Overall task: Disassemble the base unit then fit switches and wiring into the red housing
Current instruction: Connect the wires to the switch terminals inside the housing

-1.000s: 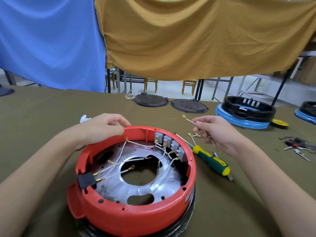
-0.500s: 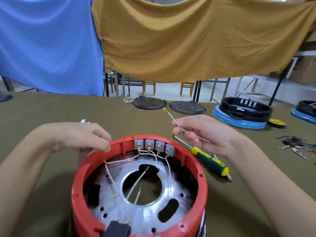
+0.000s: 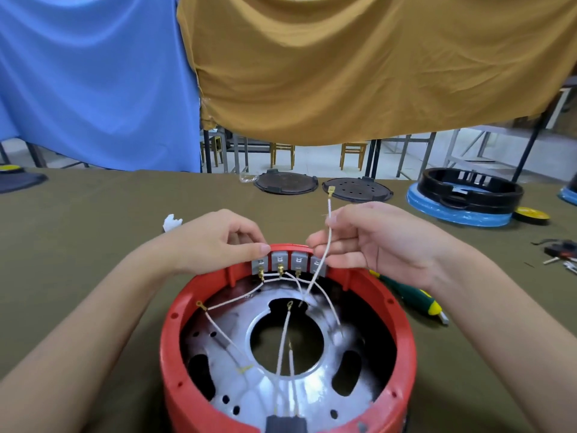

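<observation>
Sitting on the olive worktop [image 3: 93,214] near the camera, the red housing [image 3: 287,382] faces open side up, with a silver metal plate [image 3: 312,389] inside. Row of four grey switches [image 3: 288,262] seated along its far inner wall, brass terminals below them. Several white wires run from the switches across the plate; some end in a black connector block [image 3: 285,425] at the near rim.

Left hand [image 3: 215,242]: fingers curled, thumb and fingertips pressed on the housing rim at the leftmost switch. Right hand [image 3: 371,242]: pinching one white wire [image 3: 327,245] between thumb and forefinger; its brass spade terminal [image 3: 331,191] points up, the lower end hangs down into the housing.

Green-and-yellow screwdriver [image 3: 412,296] lies just right of the housing, partly under the right wrist. Two dark round plates [image 3: 321,185] at the far edge; black ring on a blue base [image 3: 462,198] far right.
</observation>
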Demonstrator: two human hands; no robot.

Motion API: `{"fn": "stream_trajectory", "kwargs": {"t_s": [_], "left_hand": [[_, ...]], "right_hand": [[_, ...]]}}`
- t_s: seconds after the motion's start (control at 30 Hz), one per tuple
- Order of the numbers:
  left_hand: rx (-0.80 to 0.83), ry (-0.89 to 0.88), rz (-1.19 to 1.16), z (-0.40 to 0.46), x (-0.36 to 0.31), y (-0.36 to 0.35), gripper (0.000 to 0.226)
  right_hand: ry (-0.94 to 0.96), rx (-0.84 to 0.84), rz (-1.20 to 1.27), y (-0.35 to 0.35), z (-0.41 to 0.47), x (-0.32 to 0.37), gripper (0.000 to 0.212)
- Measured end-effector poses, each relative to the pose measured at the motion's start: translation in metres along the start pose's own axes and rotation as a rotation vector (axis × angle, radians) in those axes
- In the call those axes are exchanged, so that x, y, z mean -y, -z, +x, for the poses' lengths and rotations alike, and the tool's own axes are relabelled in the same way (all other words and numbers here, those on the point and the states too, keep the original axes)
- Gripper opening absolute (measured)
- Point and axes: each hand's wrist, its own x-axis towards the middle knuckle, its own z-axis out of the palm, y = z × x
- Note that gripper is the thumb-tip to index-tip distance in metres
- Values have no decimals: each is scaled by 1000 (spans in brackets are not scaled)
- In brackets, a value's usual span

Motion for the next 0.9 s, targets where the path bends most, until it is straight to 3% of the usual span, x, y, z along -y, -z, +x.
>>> {"fn": "stream_trajectory", "kwargs": {"t_s": [0.2,0.27,0.4,0.53,0.63,0.77,0.9], "left_hand": [[-90,49,177,2,-2,0,15],[-198,0,186,2,-5,-2,9],[-399,-152,-207,3,-21,-8,10],[-347,-162,-507,3,-31,-15,27],[-298,-125,-634,5,-31,-22,18],[-247,-93,-744,7,-29,-23,15],[-257,-122,-729,6,-29,-24,9]], "right_hand": [[32,-30,27,-5,1,-6,10],[35,-17,46,-8,1,-7,7],[74,26,67,-14,1,-8,6],[58,87,42,-20,0,-9,13],[45,142,39,-23,-1,-10,14],[43,169,31,-23,-2,-10,9],[115,69,-63,-23,0,-12,6]]}}
